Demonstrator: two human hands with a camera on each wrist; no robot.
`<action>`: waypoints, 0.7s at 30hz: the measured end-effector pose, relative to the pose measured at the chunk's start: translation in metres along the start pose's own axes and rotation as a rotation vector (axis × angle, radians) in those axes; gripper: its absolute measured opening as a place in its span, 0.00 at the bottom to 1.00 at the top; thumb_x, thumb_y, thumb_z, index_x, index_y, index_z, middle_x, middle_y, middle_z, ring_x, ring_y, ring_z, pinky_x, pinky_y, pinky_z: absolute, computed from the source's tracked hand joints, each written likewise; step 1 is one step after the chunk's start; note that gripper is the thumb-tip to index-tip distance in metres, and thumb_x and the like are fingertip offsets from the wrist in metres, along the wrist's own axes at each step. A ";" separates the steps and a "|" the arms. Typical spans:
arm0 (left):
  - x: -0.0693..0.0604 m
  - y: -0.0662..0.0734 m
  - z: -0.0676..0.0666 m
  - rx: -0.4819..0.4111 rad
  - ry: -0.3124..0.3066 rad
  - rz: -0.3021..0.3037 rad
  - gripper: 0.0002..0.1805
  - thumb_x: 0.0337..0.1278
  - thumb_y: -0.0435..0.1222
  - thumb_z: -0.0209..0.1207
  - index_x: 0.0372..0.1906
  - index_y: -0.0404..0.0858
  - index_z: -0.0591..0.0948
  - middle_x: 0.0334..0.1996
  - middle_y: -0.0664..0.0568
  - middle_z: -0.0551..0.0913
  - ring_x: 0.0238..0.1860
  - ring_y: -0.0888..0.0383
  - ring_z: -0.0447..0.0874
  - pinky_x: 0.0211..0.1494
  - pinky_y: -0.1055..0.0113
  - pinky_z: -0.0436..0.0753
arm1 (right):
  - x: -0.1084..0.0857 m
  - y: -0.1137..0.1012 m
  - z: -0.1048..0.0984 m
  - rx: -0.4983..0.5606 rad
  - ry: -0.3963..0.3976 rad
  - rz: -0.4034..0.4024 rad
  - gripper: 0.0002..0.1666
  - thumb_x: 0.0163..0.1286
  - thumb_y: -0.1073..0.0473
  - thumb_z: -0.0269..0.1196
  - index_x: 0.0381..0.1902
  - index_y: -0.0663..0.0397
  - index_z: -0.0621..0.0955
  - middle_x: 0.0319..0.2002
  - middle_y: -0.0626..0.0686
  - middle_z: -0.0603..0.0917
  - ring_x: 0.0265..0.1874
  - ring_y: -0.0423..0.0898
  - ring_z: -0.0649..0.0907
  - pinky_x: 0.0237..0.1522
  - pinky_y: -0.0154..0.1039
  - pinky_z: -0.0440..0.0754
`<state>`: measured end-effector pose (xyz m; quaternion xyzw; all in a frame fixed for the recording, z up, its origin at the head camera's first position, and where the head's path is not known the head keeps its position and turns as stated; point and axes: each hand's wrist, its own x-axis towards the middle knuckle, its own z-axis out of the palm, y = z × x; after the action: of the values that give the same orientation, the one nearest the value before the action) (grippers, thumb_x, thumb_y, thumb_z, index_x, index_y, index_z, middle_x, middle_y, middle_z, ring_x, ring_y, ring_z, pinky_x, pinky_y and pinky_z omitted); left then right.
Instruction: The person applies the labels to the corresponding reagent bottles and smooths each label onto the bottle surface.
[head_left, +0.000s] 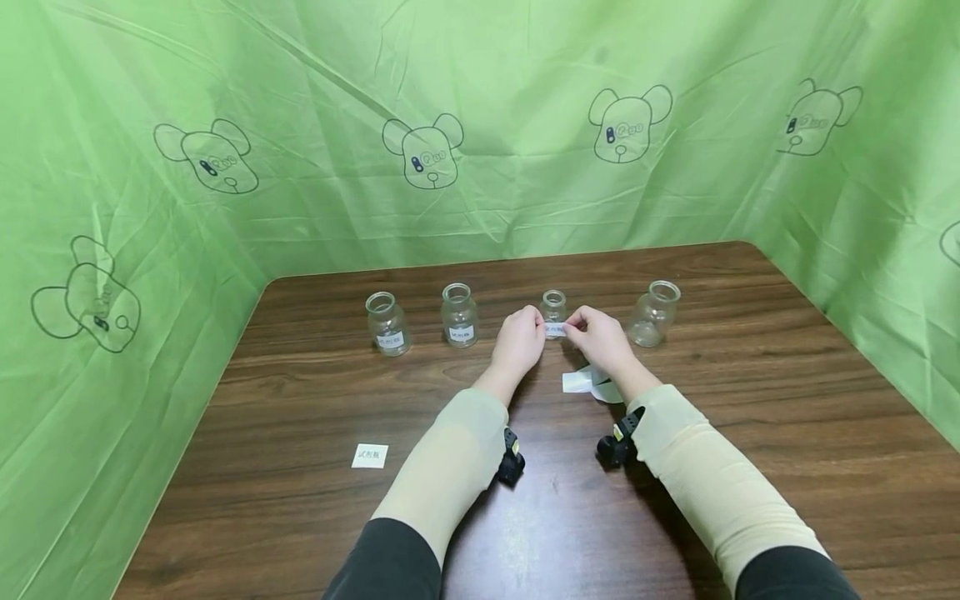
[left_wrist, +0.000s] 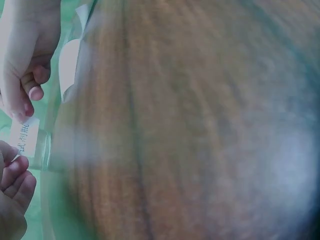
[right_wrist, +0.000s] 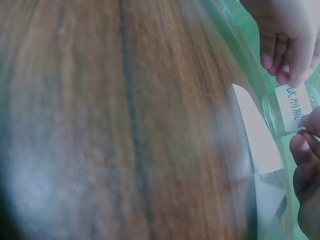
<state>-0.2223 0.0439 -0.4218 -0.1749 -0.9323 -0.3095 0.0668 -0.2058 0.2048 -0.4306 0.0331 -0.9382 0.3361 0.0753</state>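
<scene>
A small clear glass bottle (head_left: 554, 307) stands between my two hands toward the back of the table. Across its front lies a white printed label (head_left: 555, 329), also visible as a label (right_wrist: 292, 109) against the glass in the right wrist view. My left hand (head_left: 519, 342) pinches the label's left end between thumb and finger. At the other end, my right hand (head_left: 604, 340) pinches the label's right edge. In the left wrist view, the left hand (left_wrist: 14, 192) is below and the right hand (left_wrist: 30, 55) above. How firmly the label sticks cannot be seen.
Two labelled glass bottles, one (head_left: 388, 323) farther left and one (head_left: 459, 315) nearer, stand left of the hands. An unlabelled jar (head_left: 654, 315) is on the right. Peeled backing paper (head_left: 577, 382) lies below my right hand. Another printed label (head_left: 370, 456) lies at the front left.
</scene>
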 end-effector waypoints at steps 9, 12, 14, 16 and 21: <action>-0.001 -0.001 -0.003 -0.025 -0.020 -0.039 0.03 0.62 0.34 0.54 0.36 0.39 0.77 0.33 0.51 0.81 0.37 0.56 0.80 0.41 0.64 0.77 | 0.002 -0.002 0.002 -0.015 0.000 0.006 0.10 0.66 0.53 0.60 0.37 0.54 0.79 0.32 0.53 0.82 0.29 0.49 0.76 0.34 0.44 0.72; -0.001 -0.002 -0.004 -0.018 -0.020 -0.034 0.03 0.61 0.34 0.54 0.35 0.39 0.77 0.33 0.51 0.81 0.37 0.55 0.80 0.42 0.64 0.77 | 0.002 -0.003 0.002 -0.019 0.002 0.006 0.10 0.66 0.54 0.59 0.38 0.55 0.79 0.32 0.53 0.82 0.29 0.49 0.76 0.33 0.44 0.71; -0.001 -0.002 -0.004 -0.018 -0.022 -0.035 0.03 0.61 0.34 0.54 0.35 0.39 0.77 0.33 0.51 0.81 0.37 0.55 0.80 0.43 0.64 0.77 | 0.002 -0.003 0.002 -0.023 0.003 0.010 0.11 0.66 0.53 0.59 0.38 0.55 0.80 0.32 0.53 0.81 0.29 0.49 0.76 0.33 0.43 0.71; -0.001 -0.002 -0.005 -0.019 -0.028 -0.036 0.03 0.61 0.34 0.54 0.35 0.39 0.77 0.33 0.51 0.81 0.37 0.55 0.79 0.43 0.63 0.77 | 0.002 -0.004 0.002 -0.026 0.003 0.018 0.11 0.66 0.53 0.59 0.38 0.54 0.80 0.31 0.53 0.81 0.28 0.49 0.76 0.32 0.43 0.71; 0.000 -0.003 -0.005 -0.011 -0.034 -0.029 0.03 0.62 0.35 0.54 0.35 0.39 0.77 0.33 0.51 0.81 0.38 0.56 0.79 0.43 0.64 0.77 | 0.001 -0.006 0.001 -0.016 0.003 0.029 0.11 0.66 0.53 0.59 0.38 0.54 0.79 0.31 0.52 0.81 0.29 0.49 0.77 0.33 0.42 0.72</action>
<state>-0.2236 0.0389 -0.4193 -0.1668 -0.9340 -0.3127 0.0456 -0.2064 0.1992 -0.4273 0.0186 -0.9411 0.3297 0.0720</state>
